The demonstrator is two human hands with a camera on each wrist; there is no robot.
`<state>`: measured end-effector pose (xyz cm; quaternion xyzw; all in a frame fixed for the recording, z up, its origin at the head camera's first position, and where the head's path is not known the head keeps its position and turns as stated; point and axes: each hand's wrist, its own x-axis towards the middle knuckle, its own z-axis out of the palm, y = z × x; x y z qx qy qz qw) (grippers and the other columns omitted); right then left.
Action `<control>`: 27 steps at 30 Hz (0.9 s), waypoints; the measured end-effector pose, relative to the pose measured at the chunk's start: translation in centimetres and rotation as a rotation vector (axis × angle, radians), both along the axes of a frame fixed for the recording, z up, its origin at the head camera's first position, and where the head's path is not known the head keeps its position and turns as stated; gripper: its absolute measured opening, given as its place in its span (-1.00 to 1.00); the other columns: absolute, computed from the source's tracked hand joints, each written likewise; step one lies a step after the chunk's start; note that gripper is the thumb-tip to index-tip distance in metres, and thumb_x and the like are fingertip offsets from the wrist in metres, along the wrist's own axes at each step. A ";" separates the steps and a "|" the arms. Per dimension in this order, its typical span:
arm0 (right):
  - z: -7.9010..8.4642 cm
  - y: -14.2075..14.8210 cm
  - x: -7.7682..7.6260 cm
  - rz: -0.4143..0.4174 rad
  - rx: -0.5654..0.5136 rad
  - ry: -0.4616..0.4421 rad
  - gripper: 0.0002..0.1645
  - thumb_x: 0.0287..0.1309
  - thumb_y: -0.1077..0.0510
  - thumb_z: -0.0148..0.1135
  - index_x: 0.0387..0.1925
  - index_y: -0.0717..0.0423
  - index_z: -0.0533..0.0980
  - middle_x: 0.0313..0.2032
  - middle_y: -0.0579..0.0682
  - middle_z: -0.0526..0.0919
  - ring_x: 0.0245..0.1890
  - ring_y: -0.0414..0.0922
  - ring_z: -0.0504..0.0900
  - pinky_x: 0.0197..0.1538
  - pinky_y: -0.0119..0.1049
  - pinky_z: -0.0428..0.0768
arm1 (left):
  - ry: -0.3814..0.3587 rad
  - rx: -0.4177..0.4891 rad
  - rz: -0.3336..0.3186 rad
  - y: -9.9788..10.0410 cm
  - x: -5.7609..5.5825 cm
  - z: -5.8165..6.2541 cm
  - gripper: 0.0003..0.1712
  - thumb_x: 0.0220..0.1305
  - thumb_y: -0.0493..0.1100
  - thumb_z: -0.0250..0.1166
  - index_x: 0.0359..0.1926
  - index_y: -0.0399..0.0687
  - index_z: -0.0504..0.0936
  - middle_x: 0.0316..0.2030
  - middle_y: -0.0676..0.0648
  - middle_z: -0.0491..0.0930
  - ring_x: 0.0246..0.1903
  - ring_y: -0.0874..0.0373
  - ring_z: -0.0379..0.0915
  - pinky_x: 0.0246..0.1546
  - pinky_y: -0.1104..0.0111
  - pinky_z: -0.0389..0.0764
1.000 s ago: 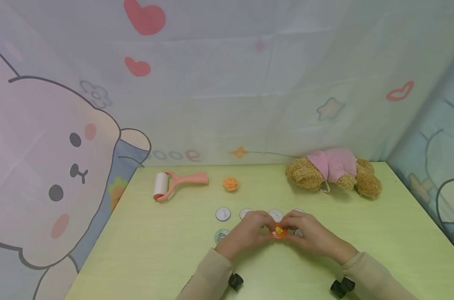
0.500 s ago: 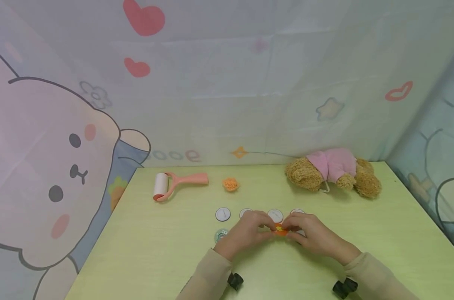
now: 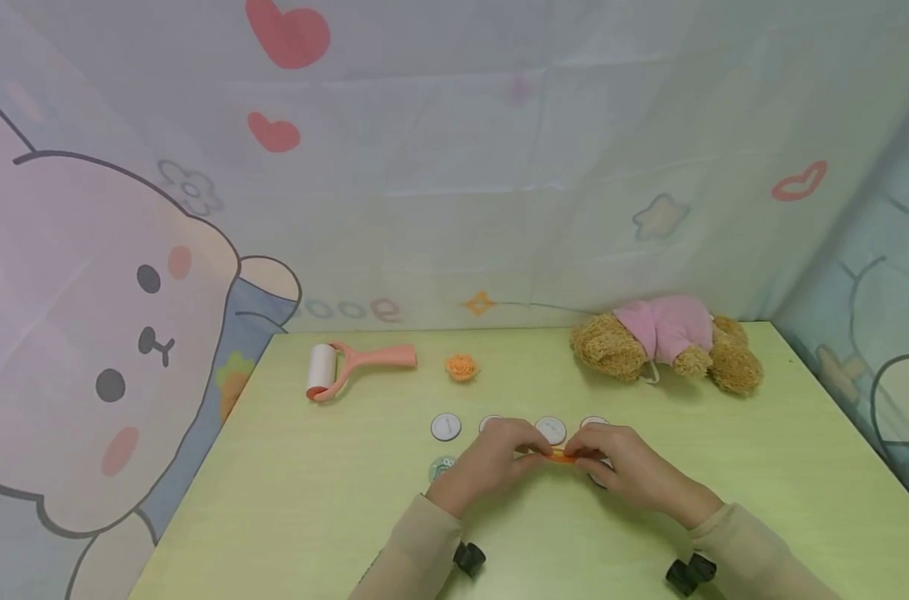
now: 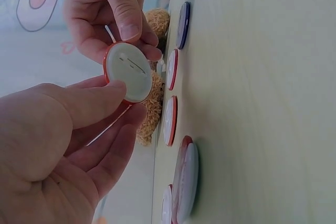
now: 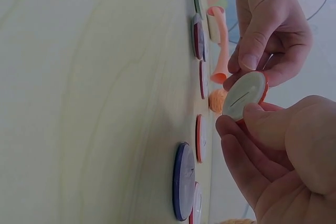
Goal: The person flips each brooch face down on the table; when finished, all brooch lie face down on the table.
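Note:
A round pin badge (image 3: 561, 457) with an orange front is held up between both hands, nearly edge-on in the head view. Its white back (image 4: 131, 73), with the metal pin, shows in both wrist views. My left hand (image 3: 495, 457) pinches one side of the rim between thumb and fingers. On the opposite side, my right hand (image 3: 628, 467) pinches it the same way. Beyond the hands lie more badges with white backs up, among them one at the left (image 3: 446, 427) and one near the fingertips (image 3: 551, 430). A green badge (image 3: 441, 467) is partly hidden by my left hand.
Toward the back of the table (image 3: 289, 500) lie a pink-handled roller (image 3: 364, 360), a small orange fuzzy piece (image 3: 461, 367) and a teddy bear in pink clothing (image 3: 667, 337). A blue-rimmed badge (image 5: 184, 182) rests on the table under my right hand. A printed cloth hangs behind.
The badge has tilted in my fingers: its orange face, turned up to the head camera a second ago, now shows as a thin edge. Both hands stay in nearly the same place.

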<state>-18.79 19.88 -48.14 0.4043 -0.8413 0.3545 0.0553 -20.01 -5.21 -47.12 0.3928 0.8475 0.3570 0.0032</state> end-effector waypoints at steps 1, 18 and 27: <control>0.0 0.0 0.0 0.000 0.000 -0.001 -0.75 0.25 0.41 0.41 -0.16 0.03 0.67 -0.25 -0.14 0.67 -0.27 -0.33 0.66 -0.22 -0.40 0.71 | 0.004 -0.001 0.001 0.0 0.0 0.0 -0.86 0.32 -0.40 0.43 -0.14 -0.18 0.82 -0.17 -0.06 0.81 -0.15 0.23 0.73 -0.04 0.58 0.64; -0.1 0.1 0.0 -0.049 -0.019 -0.096 -0.72 0.29 0.40 0.37 -0.06 0.03 0.67 -0.17 -0.09 0.74 -0.18 -0.22 0.75 -0.20 -0.33 0.76 | 0.099 -0.021 0.048 0.2 0.0 0.0 -0.88 0.36 -0.35 0.42 -0.15 -0.10 0.81 -0.20 0.00 0.81 -0.19 0.34 0.70 -0.09 0.69 0.57; 0.1 0.0 0.3 -0.062 -0.053 -0.099 -0.68 0.27 0.40 0.39 -0.05 -0.03 0.67 -0.20 -0.13 0.73 -0.22 -0.21 0.75 -0.26 -0.32 0.75 | 0.044 0.001 0.041 0.1 0.1 -0.1 -0.87 0.37 -0.35 0.41 -0.13 -0.10 0.80 -0.18 0.01 0.81 -0.17 0.38 0.67 -0.07 0.65 0.59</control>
